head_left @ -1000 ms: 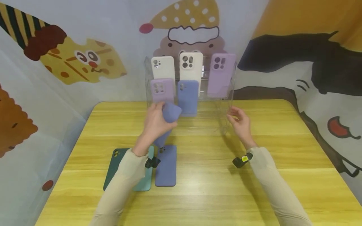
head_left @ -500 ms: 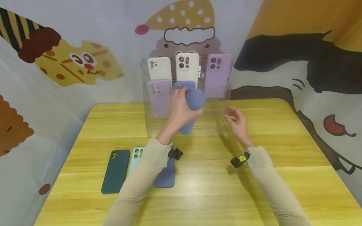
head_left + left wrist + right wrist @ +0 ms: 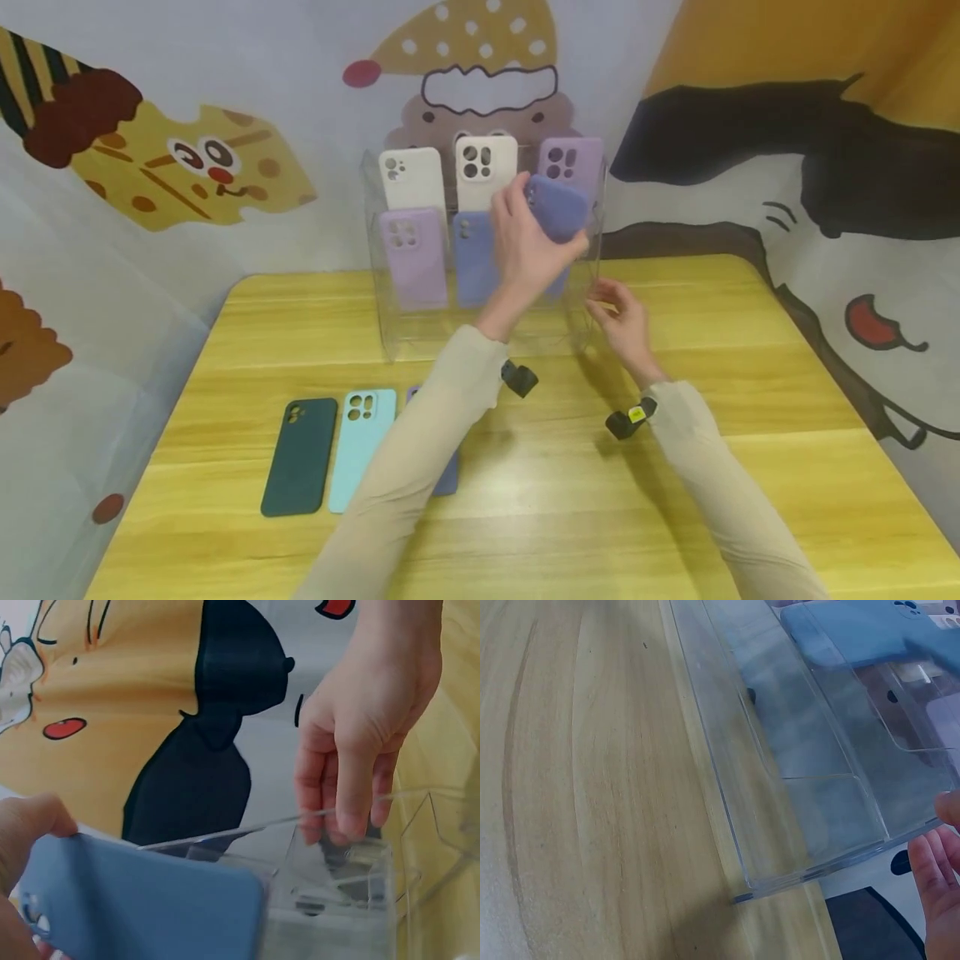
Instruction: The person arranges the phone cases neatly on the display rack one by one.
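Observation:
My left hand (image 3: 525, 254) grips a blue phone case (image 3: 561, 210) by its edges, tilted, in front of the right part of a clear acrylic display rack (image 3: 817, 802). In the left wrist view the case's plain back faces up, with the camera cutout by the fingers. My right hand (image 3: 624, 325) holds the rack's right side panel between thumb and fingers. A lilac case (image 3: 415, 267) and another blue case (image 3: 472, 262) stand in the lower tier. Behind them, the upper tier bears two white cases (image 3: 486, 171) and a lilac one (image 3: 572, 157), partly covered by the held case.
On the wooden table (image 3: 555, 517), a dark green case (image 3: 300, 458) and a mint case (image 3: 362, 446) lie at the front left. Beside them a purple-blue case (image 3: 448, 477) is mostly hidden under the left sleeve. A cartoon-print cloth (image 3: 300, 50) hangs behind the rack.
My left hand has carried the blue case rightward and up, from the rack's lower left to its right part. The right hand stays at the side panel. The view has shifted slightly.

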Demonstrator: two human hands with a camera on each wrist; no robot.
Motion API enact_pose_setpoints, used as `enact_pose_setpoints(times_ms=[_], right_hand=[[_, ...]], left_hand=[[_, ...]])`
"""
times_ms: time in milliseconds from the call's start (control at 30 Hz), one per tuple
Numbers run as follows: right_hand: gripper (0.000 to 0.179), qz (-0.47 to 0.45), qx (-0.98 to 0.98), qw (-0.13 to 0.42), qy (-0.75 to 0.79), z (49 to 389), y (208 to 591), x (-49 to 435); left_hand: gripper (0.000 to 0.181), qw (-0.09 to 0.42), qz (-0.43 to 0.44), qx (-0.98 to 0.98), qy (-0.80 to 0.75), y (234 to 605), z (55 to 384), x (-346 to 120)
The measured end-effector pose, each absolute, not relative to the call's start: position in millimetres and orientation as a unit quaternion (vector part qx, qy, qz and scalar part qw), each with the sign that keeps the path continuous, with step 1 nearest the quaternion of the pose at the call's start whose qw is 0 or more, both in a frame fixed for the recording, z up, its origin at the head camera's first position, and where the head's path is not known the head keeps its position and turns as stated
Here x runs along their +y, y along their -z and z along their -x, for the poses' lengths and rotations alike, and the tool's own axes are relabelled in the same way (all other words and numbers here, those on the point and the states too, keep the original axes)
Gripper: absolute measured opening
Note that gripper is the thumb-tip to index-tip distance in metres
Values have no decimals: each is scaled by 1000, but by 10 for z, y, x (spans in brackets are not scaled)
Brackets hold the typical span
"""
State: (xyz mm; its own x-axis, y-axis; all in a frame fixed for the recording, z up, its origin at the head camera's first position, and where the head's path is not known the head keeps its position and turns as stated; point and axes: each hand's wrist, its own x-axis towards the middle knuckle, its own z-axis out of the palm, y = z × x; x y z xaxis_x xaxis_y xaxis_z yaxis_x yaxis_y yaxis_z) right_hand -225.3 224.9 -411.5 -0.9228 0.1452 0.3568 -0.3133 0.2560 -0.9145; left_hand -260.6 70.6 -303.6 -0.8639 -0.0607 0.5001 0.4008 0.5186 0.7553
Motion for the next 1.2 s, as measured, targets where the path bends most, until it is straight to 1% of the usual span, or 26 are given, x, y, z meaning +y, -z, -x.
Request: enact_pose_setpoints(times_ms=[233, 400, 667, 933, 1200], right_hand=[[35, -48, -773, 182, -606, 2267, 4099, 2205], [35, -43, -774, 175, -607, 2277, 4105, 2198], [35, -40, -779, 178, -600, 2270, 4082, 2190], [34, -29, -783, 181, -595, 2250, 4065, 2185], [33, -32, -775, 191, -601, 2249, 4086, 2203]], left_hand=[[90, 303, 77, -816, 487, 3120, 2720, 896], [89, 319, 51, -818, 476, 3208, 2751, 1006], [89, 318, 17, -820, 475, 3356, 2768, 1133], [97, 285, 0, -865, 413, 3516, 2777, 1185], [93, 275, -15, -866, 417, 3609, 2785, 1245]])
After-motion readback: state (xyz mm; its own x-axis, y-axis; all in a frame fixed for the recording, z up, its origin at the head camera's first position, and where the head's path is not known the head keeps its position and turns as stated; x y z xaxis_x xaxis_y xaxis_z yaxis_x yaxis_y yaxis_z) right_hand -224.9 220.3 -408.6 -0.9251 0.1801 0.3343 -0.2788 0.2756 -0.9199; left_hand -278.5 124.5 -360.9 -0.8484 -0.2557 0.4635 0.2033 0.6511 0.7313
